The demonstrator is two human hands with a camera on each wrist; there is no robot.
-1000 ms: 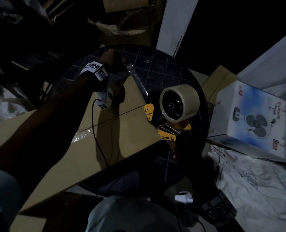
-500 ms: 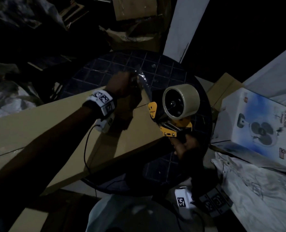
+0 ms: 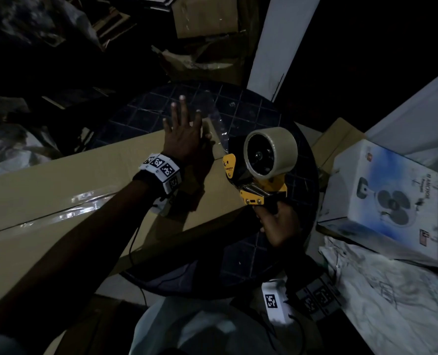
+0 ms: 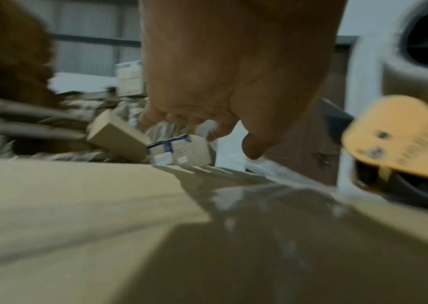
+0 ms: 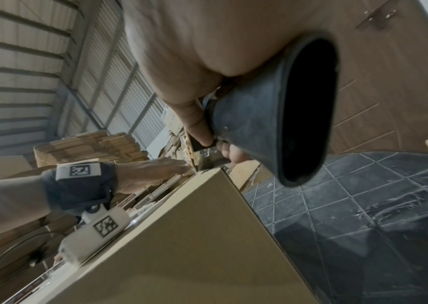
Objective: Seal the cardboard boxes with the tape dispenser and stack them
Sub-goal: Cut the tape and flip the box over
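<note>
A long flat cardboard box (image 3: 89, 190) lies across a round dark tiled table (image 3: 241, 111), with shiny clear tape along its seam. My left hand (image 3: 184, 126) hovers over the box's far right end with its fingers straight and spread; whether it touches the cardboard is unclear. In the left wrist view the palm (image 4: 233, 72) is above the box top (image 4: 77, 226). My right hand (image 3: 276, 221) grips the black handle (image 5: 259, 127) of a yellow tape dispenser (image 3: 264, 190) just off the box's right end. A strand of clear tape (image 3: 220, 124) runs from the roll (image 3: 271, 152) to the box end.
A white fan carton (image 3: 392, 201) and pale sacks (image 3: 392, 303) crowd the right side. Crumpled cardboard (image 3: 205, 47) and a white board (image 3: 284, 42) stand behind the table. More flat cardboard (image 3: 335, 142) lies past the table's right rim. Stacked cartons (image 5: 90, 146) fill the background.
My left hand came from the box's far edge to its right end and went from curled at the tape strand to fingers spread. The dispenser stayed by the box's end.
</note>
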